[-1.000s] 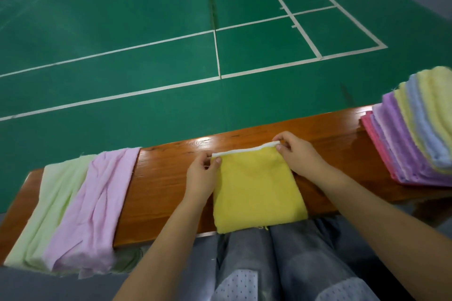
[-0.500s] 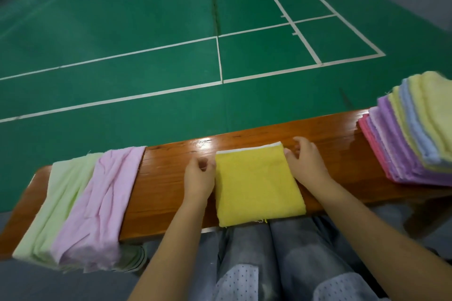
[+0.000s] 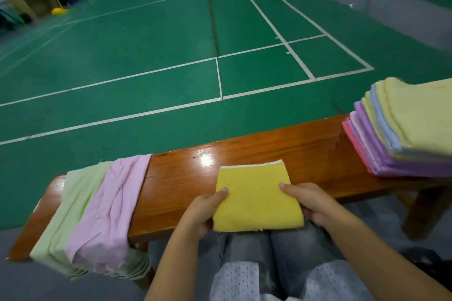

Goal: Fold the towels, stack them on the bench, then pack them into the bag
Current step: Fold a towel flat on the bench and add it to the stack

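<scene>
Both hands pinch the near corners of the folded yellow towel point(image 3: 256, 199), thumbs on top and fingers tucked beneath its overhanging near edge: the left hand point(image 3: 204, 210) at the towel's 8 o'clock corner, the right hand point(image 3: 310, 203) at its 4 o'clock corner. From the head camera, the towel lies on the wooden bench point(image 3: 186, 178) directly in front of the person, its white-trimmed far edge toward 12 o'clock and its near edge hanging just off the bench over the knees. Its longer side runs roughly from 6 to 12 o'clock. The stack of folded towels point(image 3: 401, 134) sits toward 2 o'clock from the grip, well apart along the bench, so the right hand is the nearer one for carrying the towel across. Toward 9 o'clock, a pink towel point(image 3: 110, 205) and a pale green towel point(image 3: 73, 205) lie draped unfolded over the bench's left end. No bag is in sight. Half a second ago the hands lay beside the towel's far corners, the left curled, the right flat; a second ago they were pinching the far edge. Now they have slid back to grip the near corners, which suggests a lift.
</scene>
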The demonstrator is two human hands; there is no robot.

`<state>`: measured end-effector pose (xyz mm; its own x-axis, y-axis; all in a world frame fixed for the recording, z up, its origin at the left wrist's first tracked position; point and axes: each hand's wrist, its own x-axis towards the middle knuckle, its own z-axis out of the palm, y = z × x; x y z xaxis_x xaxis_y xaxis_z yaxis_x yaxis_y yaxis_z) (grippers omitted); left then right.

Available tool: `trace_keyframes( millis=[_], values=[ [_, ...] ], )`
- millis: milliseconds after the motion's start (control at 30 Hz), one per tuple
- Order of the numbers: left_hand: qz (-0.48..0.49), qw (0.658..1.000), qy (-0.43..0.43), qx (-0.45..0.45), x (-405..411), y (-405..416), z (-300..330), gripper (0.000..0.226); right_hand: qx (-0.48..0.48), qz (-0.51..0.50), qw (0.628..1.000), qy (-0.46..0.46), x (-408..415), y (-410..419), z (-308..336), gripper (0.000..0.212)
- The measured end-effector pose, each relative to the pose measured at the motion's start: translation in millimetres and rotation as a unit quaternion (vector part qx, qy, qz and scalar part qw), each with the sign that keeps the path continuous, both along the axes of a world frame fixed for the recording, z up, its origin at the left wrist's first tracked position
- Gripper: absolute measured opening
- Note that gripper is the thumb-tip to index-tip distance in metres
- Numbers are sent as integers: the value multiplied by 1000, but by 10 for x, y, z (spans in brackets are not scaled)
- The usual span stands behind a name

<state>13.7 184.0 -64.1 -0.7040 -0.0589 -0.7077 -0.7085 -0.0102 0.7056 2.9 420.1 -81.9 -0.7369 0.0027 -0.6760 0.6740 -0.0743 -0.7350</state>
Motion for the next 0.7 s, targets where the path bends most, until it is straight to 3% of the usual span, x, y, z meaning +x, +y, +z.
trace_keyframes(
  millis=[67, 167, 400, 700],
  values=[
    [-8, 1000, -1, 30, 68, 25, 34, 27, -26, 4, 1000, -7, 61, 40, 56, 32],
    [-6, 998, 17, 63, 80, 103, 85, 30, 23, 33, 998, 48, 71, 128, 254, 17],
    [-28, 983, 98, 154, -42, 816, 539, 28, 184, 13, 958, 221, 117, 724, 995, 13],
    [-166, 960, 158, 160, -396, 2077, 1133, 17, 289, -96, 910, 280, 148, 1962, 1682, 11]
  ],
)
